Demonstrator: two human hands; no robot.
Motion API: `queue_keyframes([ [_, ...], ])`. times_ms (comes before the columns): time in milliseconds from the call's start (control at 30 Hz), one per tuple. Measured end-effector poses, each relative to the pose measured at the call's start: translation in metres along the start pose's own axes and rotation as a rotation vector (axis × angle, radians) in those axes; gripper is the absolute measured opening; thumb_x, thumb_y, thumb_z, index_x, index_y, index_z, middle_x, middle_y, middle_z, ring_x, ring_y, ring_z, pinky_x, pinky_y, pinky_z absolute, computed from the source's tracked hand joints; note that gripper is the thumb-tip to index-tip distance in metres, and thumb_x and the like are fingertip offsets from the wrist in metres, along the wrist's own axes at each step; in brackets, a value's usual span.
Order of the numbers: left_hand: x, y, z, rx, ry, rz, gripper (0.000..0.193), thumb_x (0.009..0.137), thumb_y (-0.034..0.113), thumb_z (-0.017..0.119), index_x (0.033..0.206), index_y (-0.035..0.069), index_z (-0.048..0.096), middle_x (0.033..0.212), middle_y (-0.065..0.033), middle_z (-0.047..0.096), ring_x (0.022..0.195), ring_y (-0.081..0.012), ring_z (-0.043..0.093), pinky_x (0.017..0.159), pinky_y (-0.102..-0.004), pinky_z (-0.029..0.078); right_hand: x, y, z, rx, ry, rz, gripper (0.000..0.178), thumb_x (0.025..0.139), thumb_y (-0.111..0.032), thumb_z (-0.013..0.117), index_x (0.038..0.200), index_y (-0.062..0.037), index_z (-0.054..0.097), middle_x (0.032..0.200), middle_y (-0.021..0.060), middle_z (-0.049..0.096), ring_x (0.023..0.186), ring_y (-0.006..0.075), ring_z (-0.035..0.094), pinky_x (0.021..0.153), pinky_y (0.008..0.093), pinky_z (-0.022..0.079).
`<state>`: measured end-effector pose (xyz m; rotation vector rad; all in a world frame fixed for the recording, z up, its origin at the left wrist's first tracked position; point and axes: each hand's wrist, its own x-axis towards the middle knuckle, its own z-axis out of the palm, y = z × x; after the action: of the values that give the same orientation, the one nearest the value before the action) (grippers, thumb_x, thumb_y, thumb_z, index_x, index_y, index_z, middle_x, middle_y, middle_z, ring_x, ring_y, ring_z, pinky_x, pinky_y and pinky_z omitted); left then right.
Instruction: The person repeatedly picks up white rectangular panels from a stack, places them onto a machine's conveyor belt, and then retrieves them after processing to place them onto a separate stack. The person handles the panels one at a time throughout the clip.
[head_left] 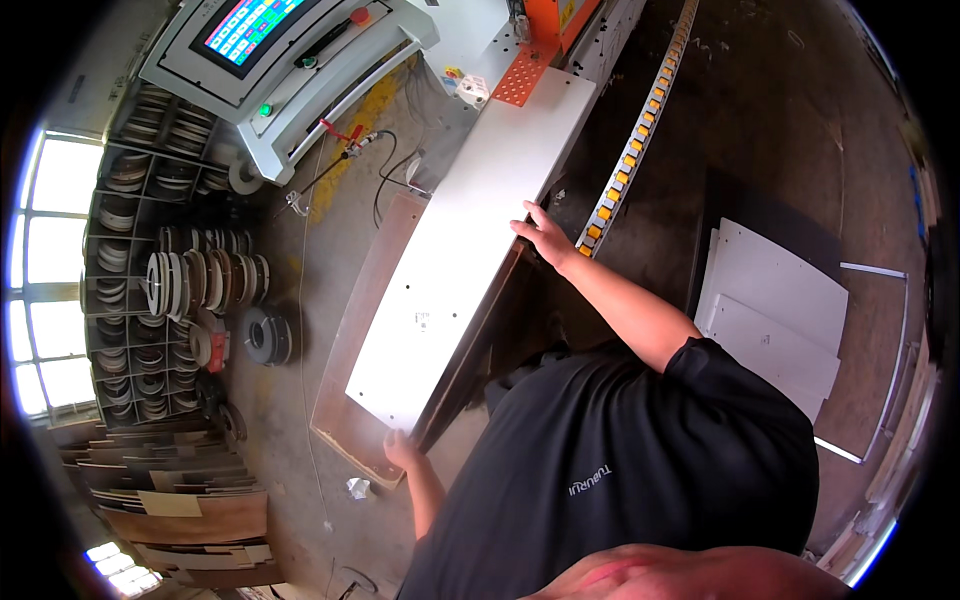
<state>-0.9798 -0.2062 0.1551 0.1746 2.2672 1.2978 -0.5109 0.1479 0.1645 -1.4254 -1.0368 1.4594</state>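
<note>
White laminate, the long panel (470, 260) lies on the machine bed (360, 330), its long axis running from the near corner away toward the orange guard (525, 70). The left hand (400, 450) cups that near corner; the right hand (545, 238) presses flat on the right edge, farther along. Fingertip grip under the panel is hidden.

Long white panel (470, 250) on the machine bed, left hand (401, 449) at its near corner, right hand (545, 238) on its far edge.
</note>
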Motion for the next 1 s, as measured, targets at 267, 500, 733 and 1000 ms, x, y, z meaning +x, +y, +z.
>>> queue_keyframes([
  [267,-0.020,0.022,0.021,-0.047,-0.082,-0.091,0.041,0.092,0.015,0.064,0.128,-0.004,0.062,0.114,-0.0130,0.064,0.094,-0.0241,0.064,0.072,-0.0337,0.054,0.023,-0.001,-0.019,0.052,0.034,-0.057,0.090,0.092,-0.054,0.067,0.157,-0.0008,0.034,0.165,0.0241,0.029,0.155,0.0321,0.024,0.125,0.0398,0.021],
  [500,-0.050,0.034,0.062,-0.111,-0.213,-0.085,0.043,0.094,0.012,0.065,0.134,-0.002,0.059,0.116,-0.0088,0.065,0.093,-0.0167,0.062,0.072,-0.0288,0.052,0.052,-0.032,-0.054,0.151,0.048,-0.006,0.093,0.091,-0.055,0.067,0.158,-0.0003,0.033,0.163,0.0219,0.034,0.152,0.0307,0.030,0.123,0.0392,0.023],
  [733,-0.067,0.032,0.094,0.112,-0.372,0.391,0.055,0.087,0.004,0.074,0.139,-0.004,0.056,0.099,-0.0037,0.060,0.074,-0.0130,0.056,0.064,-0.0259,0.049,0.063,-0.054,-0.089,0.219,0.058,-0.022,0.076,0.097,-0.050,0.061,0.154,-0.0039,0.042,0.158,0.0113,0.043,0.150,0.0232,0.033,0.122,0.0428,0.021],
  [1000,-0.051,0.065,0.123,0.714,-0.481,0.924,0.051,0.081,0.015,0.081,0.130,0.010,0.068,0.105,-0.0088,0.064,0.088,-0.0263,0.066,0.077,-0.0397,0.055,-0.067,0.010,-0.124,0.147,0.002,-0.135,0.047,0.102,-0.031,0.064,0.140,-0.0045,0.058,0.137,0.0075,0.062,0.124,0.0157,0.058,0.102,0.0274,0.044],
])
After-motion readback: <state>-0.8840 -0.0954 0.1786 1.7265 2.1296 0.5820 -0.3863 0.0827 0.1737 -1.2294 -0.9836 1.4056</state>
